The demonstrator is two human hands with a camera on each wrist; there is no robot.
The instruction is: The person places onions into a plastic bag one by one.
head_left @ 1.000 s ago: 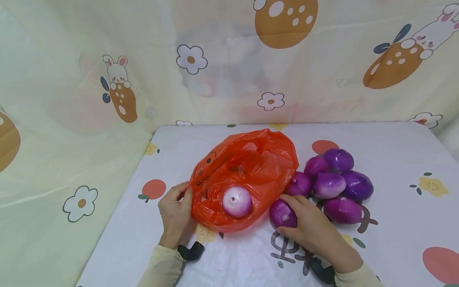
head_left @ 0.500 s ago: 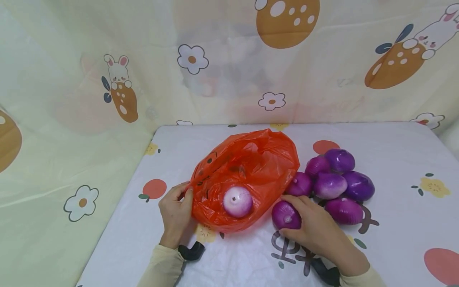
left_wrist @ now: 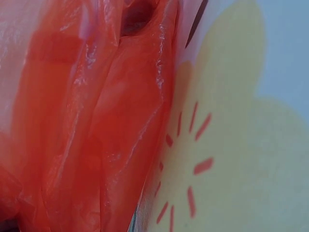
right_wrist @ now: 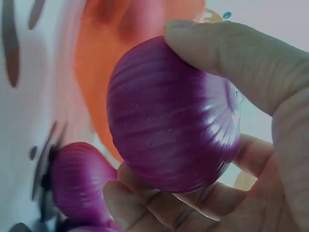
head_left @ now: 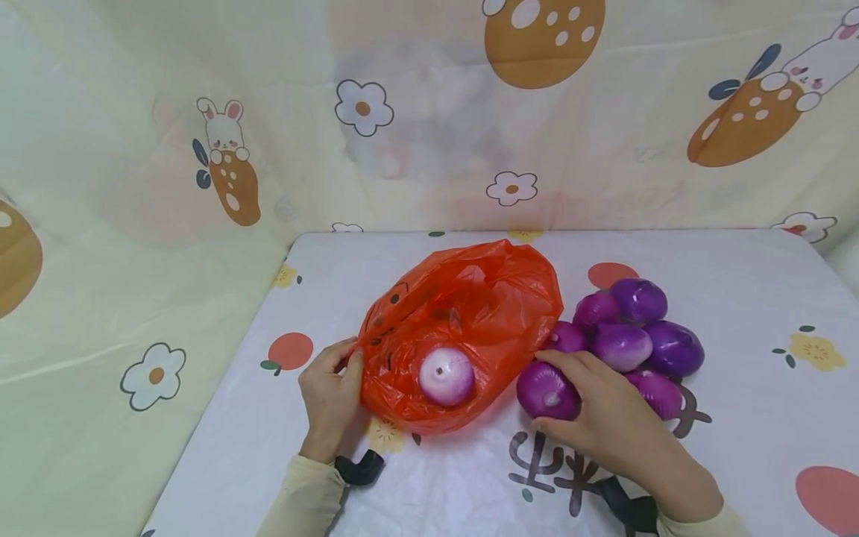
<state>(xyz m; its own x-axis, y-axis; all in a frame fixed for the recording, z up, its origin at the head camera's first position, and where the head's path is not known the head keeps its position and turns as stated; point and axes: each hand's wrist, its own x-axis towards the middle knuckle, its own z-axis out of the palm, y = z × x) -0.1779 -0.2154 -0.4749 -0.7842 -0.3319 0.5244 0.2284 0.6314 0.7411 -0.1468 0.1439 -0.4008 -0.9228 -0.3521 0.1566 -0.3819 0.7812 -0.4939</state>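
My left hand (head_left: 334, 395) pinches the left edge of a red plastic bag (head_left: 496, 306), which lies spread with its mouth toward me. Inside the bag's front part sits a pale purple-and-white onion (head_left: 446, 377). My right hand (head_left: 607, 414) grips a dark purple onion (head_left: 546, 391) just right of the bag. In the right wrist view the thumb presses one side of this onion (right_wrist: 169, 116) and the fingers curl under the other. Red bag film (left_wrist: 116, 121) fills much of the left wrist view, where the left hand's fingers are out of sight.
Several purple onions (head_left: 620, 346) are bunched to the right of the bag, one of them touching its edge. A patterned white cloth (head_left: 745, 425) covers the table. Behind and to the left hangs a patterned curtain (head_left: 429, 112).
The right hand has moved a little to the right and upward with the dark purple onion, away from the bag. The left hand keeps its hold on the bag.
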